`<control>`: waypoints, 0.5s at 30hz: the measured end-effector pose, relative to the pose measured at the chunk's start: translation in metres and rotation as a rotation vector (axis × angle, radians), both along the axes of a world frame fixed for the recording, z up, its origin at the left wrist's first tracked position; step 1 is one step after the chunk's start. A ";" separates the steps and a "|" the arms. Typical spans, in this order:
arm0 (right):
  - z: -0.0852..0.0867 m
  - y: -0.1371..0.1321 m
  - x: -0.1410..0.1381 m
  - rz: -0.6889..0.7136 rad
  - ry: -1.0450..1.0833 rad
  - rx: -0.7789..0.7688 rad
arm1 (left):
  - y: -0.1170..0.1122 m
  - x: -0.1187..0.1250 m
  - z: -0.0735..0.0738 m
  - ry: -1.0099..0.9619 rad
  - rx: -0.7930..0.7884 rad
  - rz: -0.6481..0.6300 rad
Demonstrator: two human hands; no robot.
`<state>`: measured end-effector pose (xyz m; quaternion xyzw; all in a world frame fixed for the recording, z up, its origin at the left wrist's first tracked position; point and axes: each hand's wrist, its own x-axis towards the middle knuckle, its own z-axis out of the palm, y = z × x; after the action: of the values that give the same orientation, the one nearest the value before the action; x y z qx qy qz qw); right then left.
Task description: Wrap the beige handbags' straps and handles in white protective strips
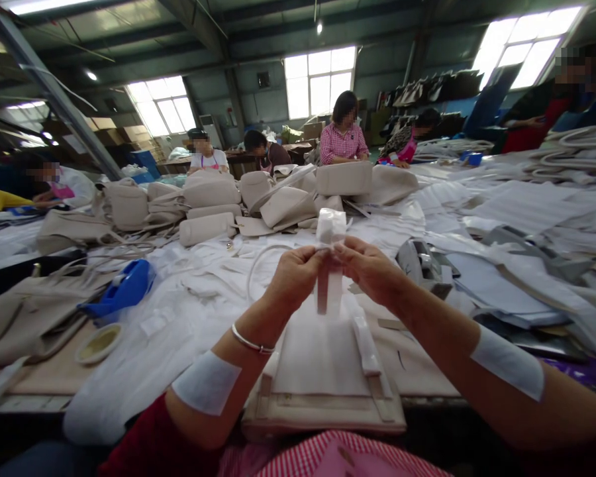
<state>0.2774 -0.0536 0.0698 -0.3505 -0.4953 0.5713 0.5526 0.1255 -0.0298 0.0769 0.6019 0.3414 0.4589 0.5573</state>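
My left hand (pixel 298 270) and my right hand (pixel 370 266) are raised in front of me, close together, with fingers pinched. Between them is a bag strap (pixel 322 291), partly wrapped in a thin translucent white packing sheet (pixel 331 224) that stands up above the fingertips. Below my hands, a beige handbag (pixel 322 421) lies at the table's near edge. White packing sheet (pixel 322 361) covers much of its front, and one wrapped strap (pixel 366 338) runs down its right side. A square white patch is stuck on each of my forearms.
A blue tape dispenser (pixel 122 288) and a small round dish (pixel 98 343) are at left; a grey tape dispenser (pixel 422 265) is at right. Beige bags (pixel 211 192) pile up ahead. White packing sheets (pixel 521 205) spread across the table. Several co-workers are beyond it.
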 end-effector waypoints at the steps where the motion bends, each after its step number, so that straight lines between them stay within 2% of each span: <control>1: -0.004 -0.002 0.000 0.051 -0.003 -0.022 | 0.001 -0.001 0.001 -0.013 0.021 0.038; 4: -0.018 -0.011 -0.005 0.180 -0.133 -0.106 | 0.006 -0.003 0.007 -0.041 0.023 0.107; 7: -0.024 -0.018 -0.015 0.191 -0.166 -0.176 | 0.010 -0.001 0.009 -0.076 0.003 0.133; 12: -0.015 -0.018 -0.021 0.201 -0.025 -0.226 | 0.009 0.007 0.003 -0.133 -0.018 0.187; 15: -0.009 -0.013 -0.019 0.181 0.018 -0.194 | 0.002 0.010 -0.001 -0.132 -0.127 0.123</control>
<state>0.2584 -0.0671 0.0612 -0.3511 -0.4625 0.6672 0.4665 0.1350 -0.0275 0.0758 0.5118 0.3688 0.5083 0.5862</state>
